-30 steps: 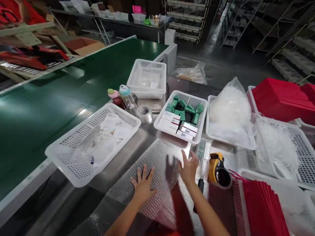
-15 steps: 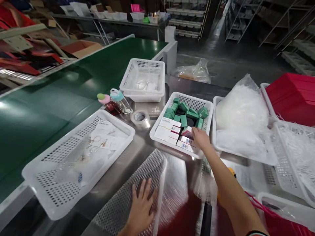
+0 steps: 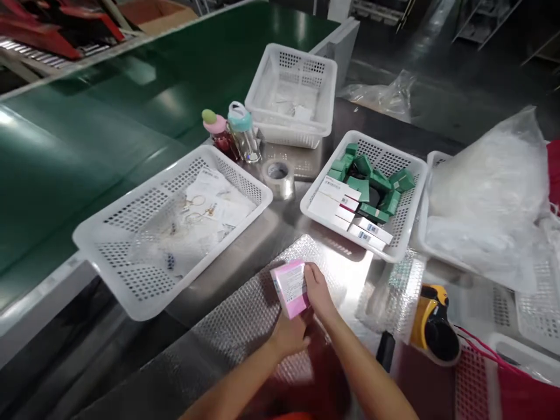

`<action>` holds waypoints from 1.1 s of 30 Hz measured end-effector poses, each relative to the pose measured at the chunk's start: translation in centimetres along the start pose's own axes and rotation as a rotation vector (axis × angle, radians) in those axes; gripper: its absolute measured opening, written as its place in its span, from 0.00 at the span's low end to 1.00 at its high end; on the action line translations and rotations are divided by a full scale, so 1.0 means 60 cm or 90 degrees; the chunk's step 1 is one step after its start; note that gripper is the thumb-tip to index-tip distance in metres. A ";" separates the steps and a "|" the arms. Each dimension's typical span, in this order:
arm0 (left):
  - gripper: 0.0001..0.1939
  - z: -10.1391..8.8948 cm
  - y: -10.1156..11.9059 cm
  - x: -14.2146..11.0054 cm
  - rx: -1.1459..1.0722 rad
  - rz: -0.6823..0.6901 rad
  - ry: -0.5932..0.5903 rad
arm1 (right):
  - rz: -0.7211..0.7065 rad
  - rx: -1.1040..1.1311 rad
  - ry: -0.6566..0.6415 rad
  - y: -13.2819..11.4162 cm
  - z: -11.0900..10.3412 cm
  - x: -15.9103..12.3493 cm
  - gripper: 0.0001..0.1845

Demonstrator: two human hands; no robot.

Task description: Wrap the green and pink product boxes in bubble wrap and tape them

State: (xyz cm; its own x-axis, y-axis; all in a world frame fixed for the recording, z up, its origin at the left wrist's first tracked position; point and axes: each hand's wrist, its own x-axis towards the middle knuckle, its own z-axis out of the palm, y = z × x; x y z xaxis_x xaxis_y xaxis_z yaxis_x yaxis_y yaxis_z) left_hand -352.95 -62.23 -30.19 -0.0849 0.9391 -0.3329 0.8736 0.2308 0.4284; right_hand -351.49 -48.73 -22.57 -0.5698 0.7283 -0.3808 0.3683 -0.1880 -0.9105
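Note:
A small pink box (image 3: 292, 289) with a printed white label is pinched at its right side by my right hand (image 3: 321, 291). My left hand (image 3: 286, 337) is closed at the lower edge of the same box, its fingers partly hidden behind it. Beneath both hands a sheet of bubble wrap (image 3: 231, 326) lies on the metal table (image 3: 280, 224). Beyond them, a white basket (image 3: 400, 248) holds green boxes (image 3: 378, 181) and white boxes (image 3: 335, 201).
At left is a long basket (image 3: 137, 312) with bagged jewellery. A tape roll (image 3: 279, 178), two bottles (image 3: 245, 137) and stacked baskets (image 3: 291, 131) stand behind. On the right are a yellow tape dispenser (image 3: 424, 321) and a big bag of white filler (image 3: 485, 186). A green conveyor (image 3: 131, 111) runs behind.
My right hand has drawn the pink box out of the basket and back over the bubble wrap. My left hand has lifted off the wrap to the box. The view has tilted down and shifted left.

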 end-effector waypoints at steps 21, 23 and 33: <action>0.21 0.003 -0.128 -0.153 0.038 -0.079 0.446 | -0.311 -0.638 0.104 0.113 0.068 -0.087 0.29; 0.24 0.007 -0.129 -0.154 0.040 -0.109 0.438 | -0.330 -0.676 0.115 0.116 0.073 -0.100 0.35; 0.39 0.009 -0.126 -0.149 0.025 -0.116 0.410 | -0.279 -0.574 0.109 0.138 0.076 -0.133 0.41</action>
State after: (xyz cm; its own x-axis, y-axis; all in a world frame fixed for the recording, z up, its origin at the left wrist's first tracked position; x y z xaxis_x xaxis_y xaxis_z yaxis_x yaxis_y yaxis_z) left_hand -358.53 -72.51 -30.87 -0.4912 0.8531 0.1759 0.8339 0.4023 0.3778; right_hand -347.23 -59.10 -27.80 -0.7005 0.7120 0.0495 0.6101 0.6333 -0.4761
